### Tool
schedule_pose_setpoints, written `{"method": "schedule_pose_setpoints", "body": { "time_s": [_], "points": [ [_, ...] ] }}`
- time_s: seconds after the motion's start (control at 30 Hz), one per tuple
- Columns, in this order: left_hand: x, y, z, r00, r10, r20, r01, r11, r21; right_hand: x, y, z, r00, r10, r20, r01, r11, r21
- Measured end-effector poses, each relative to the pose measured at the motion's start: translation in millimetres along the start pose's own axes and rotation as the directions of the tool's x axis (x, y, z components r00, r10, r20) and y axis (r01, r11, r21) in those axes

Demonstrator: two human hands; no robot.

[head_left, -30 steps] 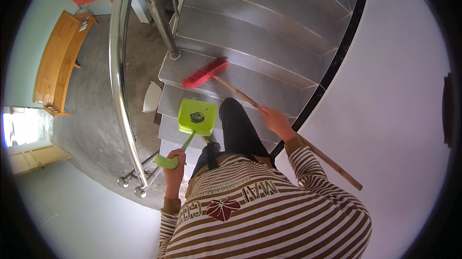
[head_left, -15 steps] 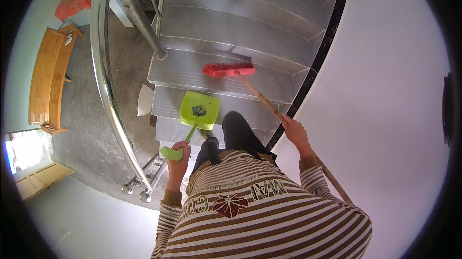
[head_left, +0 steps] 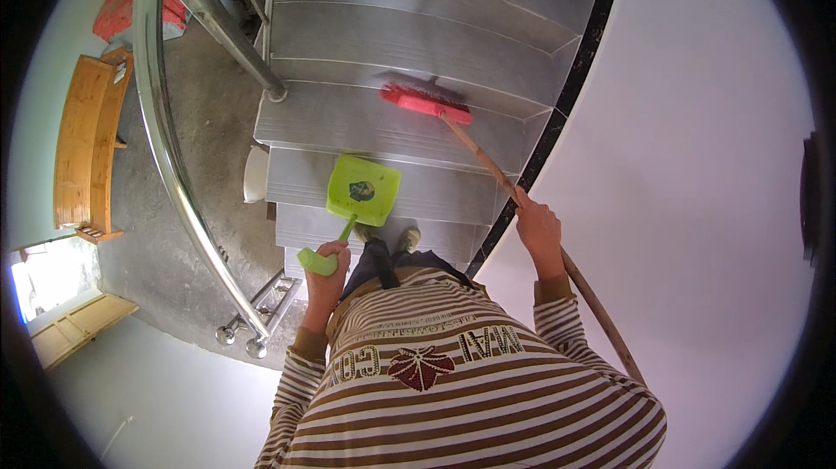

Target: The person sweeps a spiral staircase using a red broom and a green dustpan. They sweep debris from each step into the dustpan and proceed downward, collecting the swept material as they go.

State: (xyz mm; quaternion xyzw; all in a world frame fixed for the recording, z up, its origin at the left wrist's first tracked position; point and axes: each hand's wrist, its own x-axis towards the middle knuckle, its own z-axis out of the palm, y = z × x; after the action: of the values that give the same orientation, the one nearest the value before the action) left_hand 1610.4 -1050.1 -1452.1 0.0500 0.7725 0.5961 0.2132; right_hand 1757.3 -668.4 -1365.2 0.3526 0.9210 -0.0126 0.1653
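Note:
My left hand (head_left: 327, 276) is closed round the handle of a lime-green dustpan (head_left: 380, 194), whose pan hangs over the lower steps in front of my feet. A dark patch shows in the middle of the pan. My right hand (head_left: 539, 229) grips the wooden stick of a red broom (head_left: 424, 104); the stick runs back past my right forearm. The broom head lies on a grey tiled stair tread (head_left: 322, 121), close to the riser of the step above, its bristles facing away from me. Both my shoes stand on a step just below the dustpan.
A shiny metal handrail (head_left: 159, 134) curves down the left side. Beyond it are a wooden bench (head_left: 85, 151), a white bucket (head_left: 255, 175) and a red cloth (head_left: 122, 12). A white wall (head_left: 679, 208) with a black skirting edge (head_left: 579, 86) bounds the stairs on the right.
The broom head has moved slightly away from me and turned, its left end now farther up. My legs have straightened, with both feet showing. My hands keep their holds.

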Motion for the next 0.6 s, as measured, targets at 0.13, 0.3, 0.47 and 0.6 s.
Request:
{"method": "schedule_pose_setpoints", "body": {
  "time_s": [0.13, 0.3, 0.47, 0.6],
  "points": [
    [1.6, -0.3, 27.9, 0.998, 0.059, 0.012, -0.059, 0.998, 0.032, 20.8, 0.6, 42.8, 0.998, 0.037, -0.049, -0.039, 0.998, -0.04],
    [-5.2, -6.6, 46.8, 0.997, 0.07, -0.023, -0.068, 0.996, 0.06, -36.7, -13.8, 66.3, 0.992, -0.125, -0.02, 0.126, 0.992, 0.011],
    [-6.9, 4.0, 53.2, 0.996, 0.069, -0.052, -0.069, 0.998, 0.011, -87.6, -10.0, -17.0, 0.942, -0.275, 0.192, 0.272, 0.961, 0.045],
    [-8.1, -7.7, 51.4, 0.994, 0.086, -0.072, -0.083, 0.996, 0.042, -79.2, -19.9, -51.5, 0.948, -0.265, 0.176, 0.261, 0.964, 0.048]
  ]
}}
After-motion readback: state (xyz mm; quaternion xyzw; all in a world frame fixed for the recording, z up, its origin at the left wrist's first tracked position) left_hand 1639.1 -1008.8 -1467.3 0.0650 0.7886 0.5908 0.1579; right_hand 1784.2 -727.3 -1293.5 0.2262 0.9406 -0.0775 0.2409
